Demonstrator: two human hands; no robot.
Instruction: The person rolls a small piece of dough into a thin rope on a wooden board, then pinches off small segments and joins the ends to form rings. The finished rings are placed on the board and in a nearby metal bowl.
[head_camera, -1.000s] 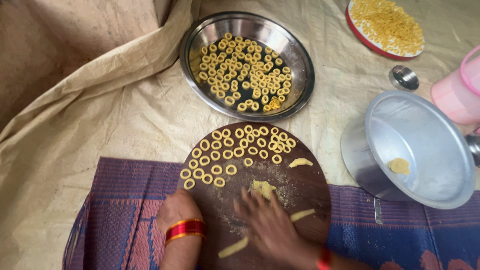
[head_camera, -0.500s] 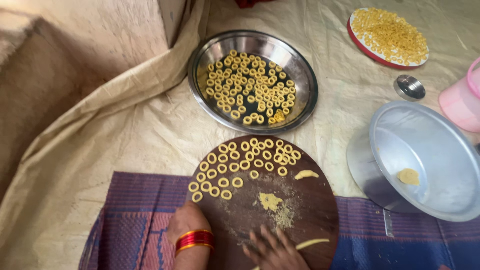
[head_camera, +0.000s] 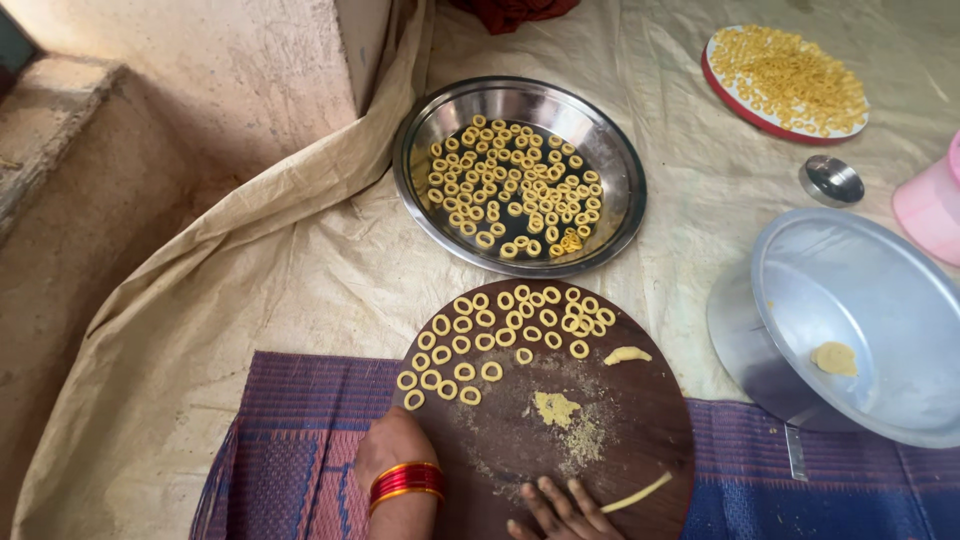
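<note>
Dough rings (head_camera: 505, 330) already crowd the far half of my round wooden board (head_camera: 640, 420) and fill the steel plate (head_camera: 625, 200) beyond, while my right hand (head_camera: 560, 510), fingers spread, rolls one dough strip (head_camera: 637, 492) at the near edge, my left hand (head_camera: 395, 450) steadying the board's left edge, small lumps (head_camera: 555, 407) still unshaped.

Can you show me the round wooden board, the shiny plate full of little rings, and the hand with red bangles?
Round wooden board (head_camera: 640, 420), head view, bare centre-right.
Steel plate (head_camera: 620, 160), head view, right inner rim.
Left hand (head_camera: 392, 440), head view, back of hand.

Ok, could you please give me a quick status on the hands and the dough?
Left hand resting at board edge. Right hand flat beside dough strip. Dough rings line the far side. Nothing blocking.
</note>
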